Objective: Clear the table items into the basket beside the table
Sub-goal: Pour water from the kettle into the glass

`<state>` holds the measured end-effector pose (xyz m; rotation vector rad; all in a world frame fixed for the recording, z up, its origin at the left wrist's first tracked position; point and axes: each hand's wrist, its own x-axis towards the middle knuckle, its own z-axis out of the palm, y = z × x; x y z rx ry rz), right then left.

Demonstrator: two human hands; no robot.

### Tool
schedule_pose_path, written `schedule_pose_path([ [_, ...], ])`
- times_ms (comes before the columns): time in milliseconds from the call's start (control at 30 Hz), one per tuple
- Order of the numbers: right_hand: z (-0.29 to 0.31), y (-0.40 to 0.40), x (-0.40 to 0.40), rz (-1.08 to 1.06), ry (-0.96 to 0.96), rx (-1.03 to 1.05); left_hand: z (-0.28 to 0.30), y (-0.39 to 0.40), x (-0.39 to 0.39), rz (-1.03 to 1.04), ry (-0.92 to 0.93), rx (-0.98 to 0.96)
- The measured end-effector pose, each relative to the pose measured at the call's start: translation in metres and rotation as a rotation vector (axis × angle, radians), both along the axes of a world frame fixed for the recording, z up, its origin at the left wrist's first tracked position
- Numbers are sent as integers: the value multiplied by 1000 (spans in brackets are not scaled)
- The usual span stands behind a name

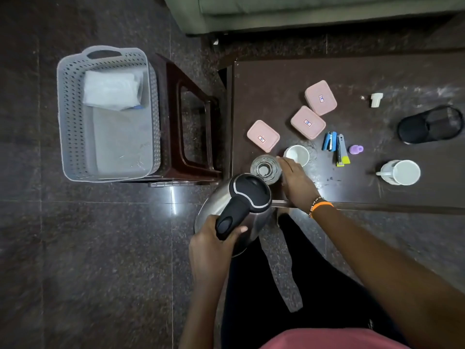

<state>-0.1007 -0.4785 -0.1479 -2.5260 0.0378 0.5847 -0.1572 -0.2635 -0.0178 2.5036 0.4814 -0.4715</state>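
The left hand (208, 245) grips the steel kettle's (226, 212) black handle, holding it off the table (276, 96) edge; the right hand (297, 182) wraps around a clear glass (264, 168) on the table, the grey basket (75, 147) well apart on a stool (191, 122)

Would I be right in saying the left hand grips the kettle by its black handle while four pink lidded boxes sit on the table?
Not quite: the head view shows three pink lidded boxes, not four. The left hand does grip the kettle by its black handle, and the boxes sit on the table.
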Motion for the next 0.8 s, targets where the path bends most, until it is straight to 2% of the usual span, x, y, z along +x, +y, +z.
schedule_pose_path([
  [233,-5,-6,-21,54,122,-43,-7,-14,16,28,46,1],
  [800,-17,-9,-16,98,281,-69,-12,-26,28,-35,138,35],
])
